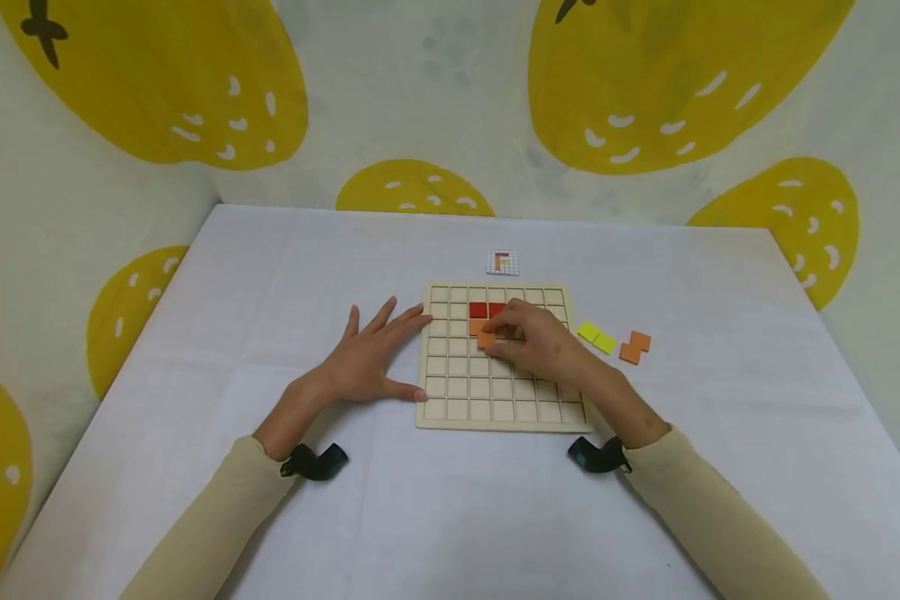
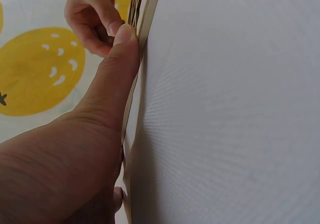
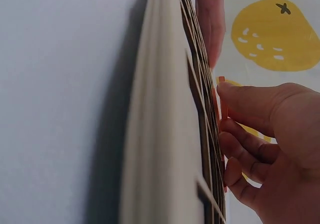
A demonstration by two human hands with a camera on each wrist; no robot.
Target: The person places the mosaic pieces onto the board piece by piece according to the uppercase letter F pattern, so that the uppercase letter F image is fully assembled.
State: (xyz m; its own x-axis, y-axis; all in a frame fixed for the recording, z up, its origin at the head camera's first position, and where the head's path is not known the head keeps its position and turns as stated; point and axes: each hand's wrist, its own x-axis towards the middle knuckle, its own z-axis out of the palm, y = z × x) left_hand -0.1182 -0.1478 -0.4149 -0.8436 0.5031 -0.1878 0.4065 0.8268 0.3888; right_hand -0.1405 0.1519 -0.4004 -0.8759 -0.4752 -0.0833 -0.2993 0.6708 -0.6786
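A wooden grid board (image 1: pixel 457 387) lies on the table, with a red tile piece (image 1: pixel 478 310) in its upper squares. My right hand (image 1: pixel 543 342) is over the board and pinches an orange tile piece (image 1: pixel 485 341) between thumb and fingers. In the right wrist view that orange piece (image 3: pixel 223 101) stands close over the grid, seen nearly edge-on. The fingers hide part of it and of the squares beneath. My left hand (image 1: pixel 363 358) is spread out, its thumb and fingertips at the board's left edge; the left wrist view shows the thumb (image 2: pixel 122 39) along this edge.
Right of the board lie a yellow two-square piece (image 1: pixel 597 337) and a stepped orange piece (image 1: pixel 634 347). A small pattern card (image 1: pixel 502 262) rests beyond the board's far edge. White cloth (image 1: pixel 450 517) covers the table, and a patterned wall (image 1: pixel 420 100) stands behind it.
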